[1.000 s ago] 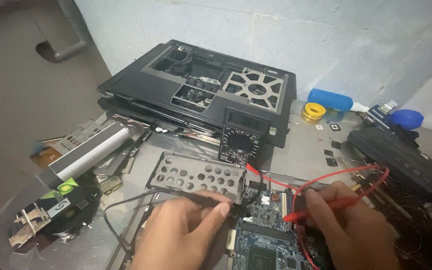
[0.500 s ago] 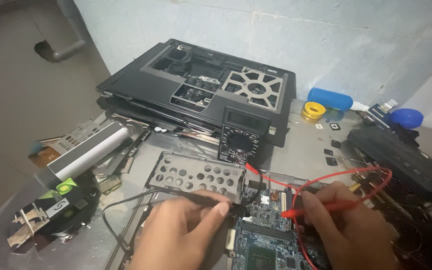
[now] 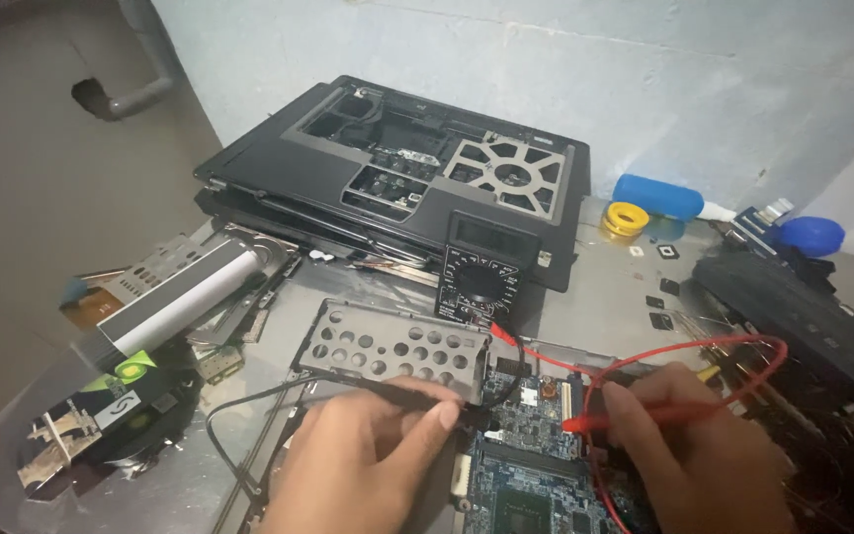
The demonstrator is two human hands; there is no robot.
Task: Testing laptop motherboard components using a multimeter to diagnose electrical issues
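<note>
My left hand (image 3: 368, 460) pinches a black test probe (image 3: 417, 396), its tip resting on the blue circuit board (image 3: 536, 465) at the bottom centre. My right hand (image 3: 694, 455) grips a red test probe (image 3: 610, 420) whose tip touches the same board a little to the right. Red and black leads run back to a black multimeter (image 3: 481, 277) that leans against an opened black laptop chassis (image 3: 417, 168) behind the board. A perforated metal bracket (image 3: 387, 346) lies just beyond my left fingers.
At left lie a silver and black heatsink part (image 3: 180, 297) and a fan assembly (image 3: 91, 425). A blue bottle (image 3: 659, 196), a yellow tape roll (image 3: 628, 218) and a blue cap (image 3: 811, 235) stand at the back right. A black device (image 3: 793, 311) lies at right.
Both hands hold their probes on the board much as before; the right hand has shifted slightly left. The view has moved only a little.
</note>
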